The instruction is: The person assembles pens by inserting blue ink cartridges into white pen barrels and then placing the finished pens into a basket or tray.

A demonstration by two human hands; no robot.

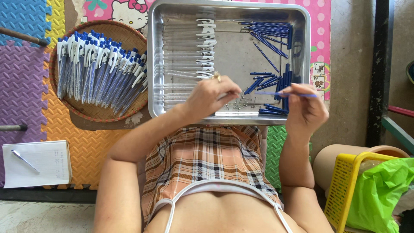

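Pen parts laid out within arm's reach of a seated person. The left hand (210,96) hovers over the near edge of the metal tray (306,26), fingertips pinched together just above a scatter of small springs (239,104); whether a spring is actually between them is too small to tell. The right hand (305,105) pinches a blue refill (285,93) near one end and holds it level, its free tip pointing toward the left hand, so the two parts can meet between the hands. The tray sorts the parts by kind: clear barrels with white clips (189,51) in a row at the left, loose blue refills (269,31) at the right, springs nearest the body. Assembled pens (97,73) lie fanned in a round woven basket (101,113) beside the tray, on the left-hand side. A notepad with a pen (36,163) lies on the foam floor mat (26,86).
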